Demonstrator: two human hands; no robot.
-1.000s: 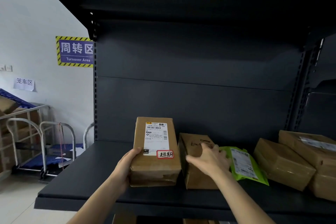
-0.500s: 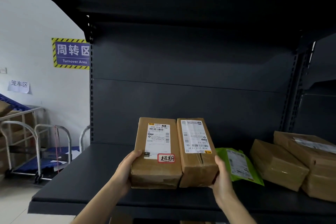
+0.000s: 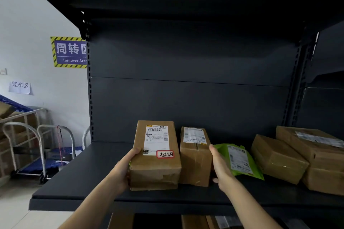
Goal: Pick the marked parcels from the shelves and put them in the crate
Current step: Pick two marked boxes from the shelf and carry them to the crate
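From the head view, you are at the picking step. The tall brown cardboard box with the white shipping label and red-bordered handwritten sticker is the marked parcel. It sits at the front of the dark metal shelf and has not yet been drawn off it. Your left hand grips its lower left edge, thumb curled over the top face and fingers wrapped round the side. Whether the box is already lifted clear of the shelf cannot be told.

Your right hand lies against the right side of the smaller brown cardboard box with a white label and no sticker, thumb up at its top corner — whether the fingers clasp it is hidden. That box stands just beside the marked one, between it and a green plastic mailer bag.

The marked box looks rigid, with a creased, taped near end. The next move probably calls for leaving the unmarked box and carrying the marked one off — the crate is out of sight.
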